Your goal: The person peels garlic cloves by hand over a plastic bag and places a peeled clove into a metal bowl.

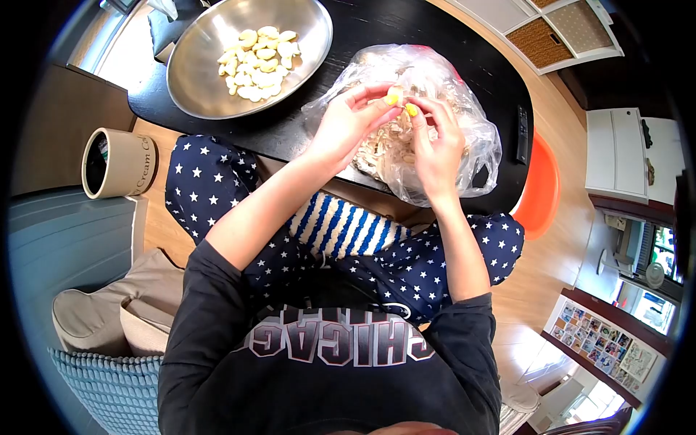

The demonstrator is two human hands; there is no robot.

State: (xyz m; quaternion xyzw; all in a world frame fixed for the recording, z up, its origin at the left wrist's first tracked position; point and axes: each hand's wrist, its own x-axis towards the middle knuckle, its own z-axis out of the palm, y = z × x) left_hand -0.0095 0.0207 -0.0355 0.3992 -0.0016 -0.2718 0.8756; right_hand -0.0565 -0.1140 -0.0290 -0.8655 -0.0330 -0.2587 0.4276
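Observation:
Both of my hands are held close together over a clear plastic bag (475, 138) on the black table. My left hand (355, 119) pinches a small pale piece between thumb and fingers, and my right hand (438, 145) pinches at the same piece from the other side. Yellow nails show on both thumbs. Inside the open bag lie dry, light-brown skins or husks (373, 152). To the upper left, a wide steel bowl (192, 76) holds several pale yellow peeled cloves (264, 64). What exactly the fingers grip is too small to name with certainty.
The black table (362, 22) carries a dark remote control (522, 134) near its right edge. An orange seat (542, 190) is beyond that edge. A cream bin (119, 163) stands on the floor at left. A striped cloth (348, 226) lies across the lap.

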